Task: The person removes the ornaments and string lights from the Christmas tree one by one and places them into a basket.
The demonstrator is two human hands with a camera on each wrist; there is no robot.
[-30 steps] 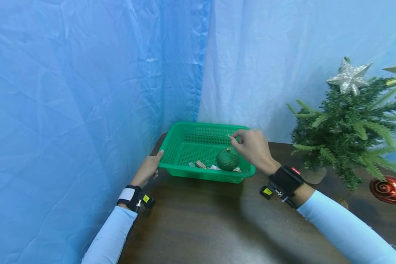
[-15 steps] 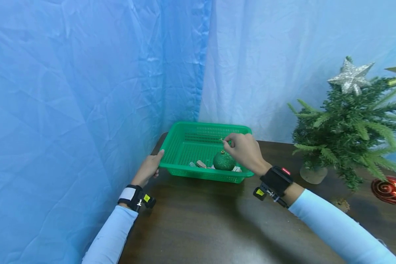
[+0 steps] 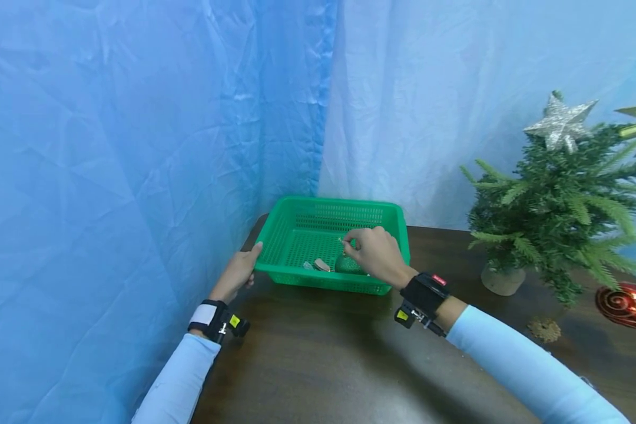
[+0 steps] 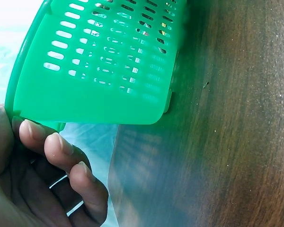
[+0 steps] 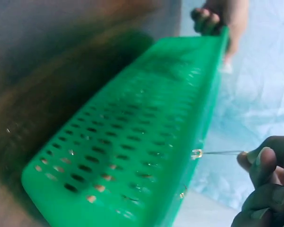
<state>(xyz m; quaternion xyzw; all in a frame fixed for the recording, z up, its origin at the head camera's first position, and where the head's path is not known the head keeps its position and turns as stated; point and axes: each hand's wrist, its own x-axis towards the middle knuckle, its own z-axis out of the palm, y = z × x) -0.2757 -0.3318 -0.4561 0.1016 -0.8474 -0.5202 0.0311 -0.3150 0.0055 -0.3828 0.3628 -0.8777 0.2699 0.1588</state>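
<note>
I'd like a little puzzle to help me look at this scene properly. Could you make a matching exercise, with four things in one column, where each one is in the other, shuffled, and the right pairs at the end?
Things:
1. Silver star
2. Green ball
3. Red ornament
4. Left grip

Places:
A. At the near left corner of the green basket
B. Low at the right edge of the head view
C. Just below the right grip
D. Near the top of the small tree

Right pairs: 1-D, 2-C, 3-B, 4-A
</note>
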